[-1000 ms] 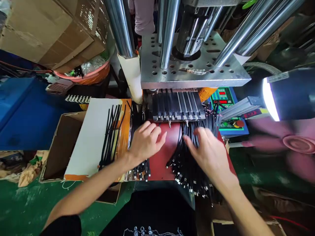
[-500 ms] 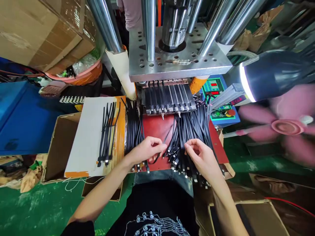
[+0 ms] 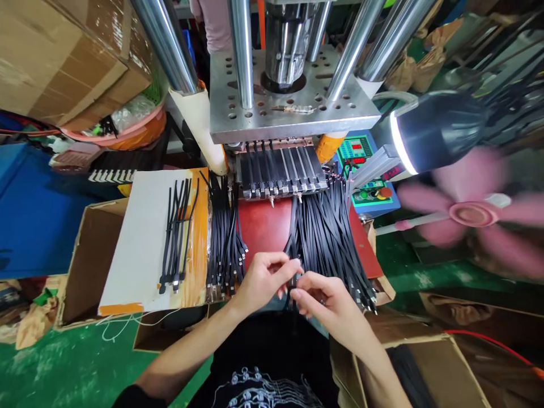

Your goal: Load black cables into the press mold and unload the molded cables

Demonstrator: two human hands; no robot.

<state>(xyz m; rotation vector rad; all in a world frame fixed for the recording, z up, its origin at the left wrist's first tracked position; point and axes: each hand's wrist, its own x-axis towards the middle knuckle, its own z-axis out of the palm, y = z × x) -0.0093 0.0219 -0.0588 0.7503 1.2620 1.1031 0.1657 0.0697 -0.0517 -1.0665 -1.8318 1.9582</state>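
At the smooth red board's (image 3: 266,226) near edge: one flat black cable (image 3: 293,279), mostly hidden by fingers
Left hand (image 3: 267,280): thumb and fingertips pinching that cable
Right hand (image 3: 321,294): fingers curled right by it, can't tell if they're gripping
Blue-and-green control panel (image 3: 373,192): red digits, too small to read
Black cable bunch (image 3: 327,238) on the right: flat, straight strands, fanned out, shiny silver tips
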